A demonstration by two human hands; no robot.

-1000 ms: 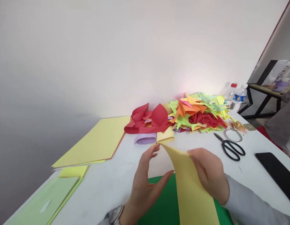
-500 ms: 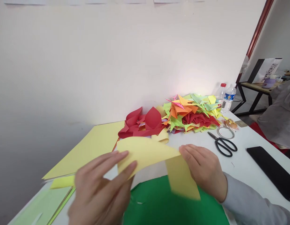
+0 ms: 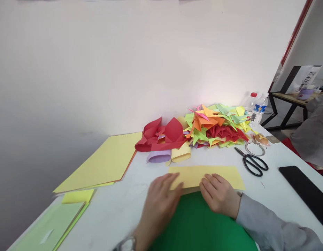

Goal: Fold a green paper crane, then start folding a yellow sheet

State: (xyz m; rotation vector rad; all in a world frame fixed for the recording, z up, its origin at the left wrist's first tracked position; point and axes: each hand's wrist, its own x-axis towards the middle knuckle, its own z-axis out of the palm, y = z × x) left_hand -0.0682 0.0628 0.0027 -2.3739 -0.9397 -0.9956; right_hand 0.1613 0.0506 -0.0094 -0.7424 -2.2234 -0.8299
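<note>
The paper strip (image 3: 193, 176) is yellow, the mat (image 3: 203, 223) green.

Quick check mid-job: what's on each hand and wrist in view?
The left hand is bare, with a silvery watch on its wrist, cut off by the frame's lower edge; its dial is too blurred to read. The right hand is ungloved, below it a plain grey long sleeve.

Bowed between the hands half a second ago, the yellow paper strip (image 3: 194, 175) now stretches flat and crosswise at their fingertips. The left hand (image 3: 161, 202) is now closer to the right hand (image 3: 220, 195).
</note>
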